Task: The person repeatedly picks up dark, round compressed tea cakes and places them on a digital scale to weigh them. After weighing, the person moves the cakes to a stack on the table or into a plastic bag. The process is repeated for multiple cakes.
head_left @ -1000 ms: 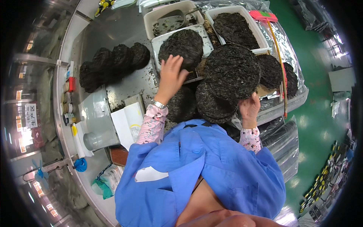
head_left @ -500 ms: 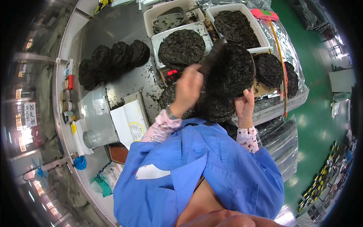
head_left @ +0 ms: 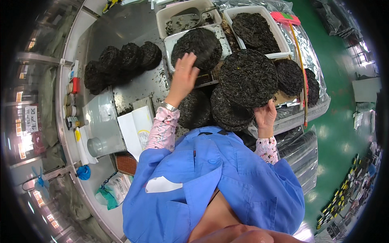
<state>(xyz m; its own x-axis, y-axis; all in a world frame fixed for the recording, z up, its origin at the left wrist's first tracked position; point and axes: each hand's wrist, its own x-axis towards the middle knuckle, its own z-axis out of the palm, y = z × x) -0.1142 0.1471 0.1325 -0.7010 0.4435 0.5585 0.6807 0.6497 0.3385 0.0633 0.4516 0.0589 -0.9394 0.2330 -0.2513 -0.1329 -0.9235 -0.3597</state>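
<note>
My left hand (head_left: 185, 77) has its fingers stretched out over the lower left edge of a round black cake of pressed dry leaves (head_left: 200, 46). Whether the fingertips touch this slightly blurred cake, I cannot tell. It lies on the metal pan of a weighing scale (head_left: 225, 39). My right hand (head_left: 266, 117) grips the near edge of another round black leaf cake (head_left: 248, 77), thumb on the edge and fingers mostly hidden beneath. That held cake is tilted above a near leaf cake (head_left: 229, 113). One more leaf cake (head_left: 194, 109) lies just below the scale.
An overlapping row of leaf cakes (head_left: 131, 56) rests on the metal table (head_left: 113, 30). Beyond the scale stand a bin with a scoop (head_left: 182, 22) and a white tub (head_left: 283, 46) of dark leaf cake. A pink broom (head_left: 285, 18) leans at the right, beside more leaf cakes (head_left: 289, 77).
My left hand has moved up and left, from beside the scale's display to over the cake on the pan. The cake in my right hand now faces up more fully.
</note>
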